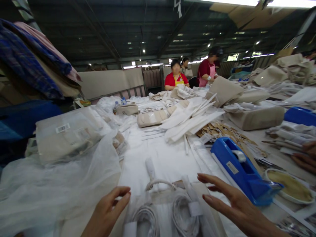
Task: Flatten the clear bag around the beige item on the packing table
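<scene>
In front of me at the bottom of the head view lies a beige bag (160,196) with a cord-like handle (161,182) at its top. Two coiled pale straps, a left coil (145,219) and a right coil (185,214), rest on it, partly under clear plastic. My left hand (108,210) is just left of the bag, thumb and forefinger apart, holding nothing. To the right, my right hand (230,200) hovers with fingers spread and nothing in them. White tissue-like sheeting (150,154) is spread beyond the bag.
A blue tape dispenser (237,168) stands at right, beside a round dish (288,186). Brown tags (222,135) and white paper strips (190,118) lie farther back. Plastic-wrapped goods (69,131) are on the left. Another person's hand (306,158) is at the right edge; several people work behind.
</scene>
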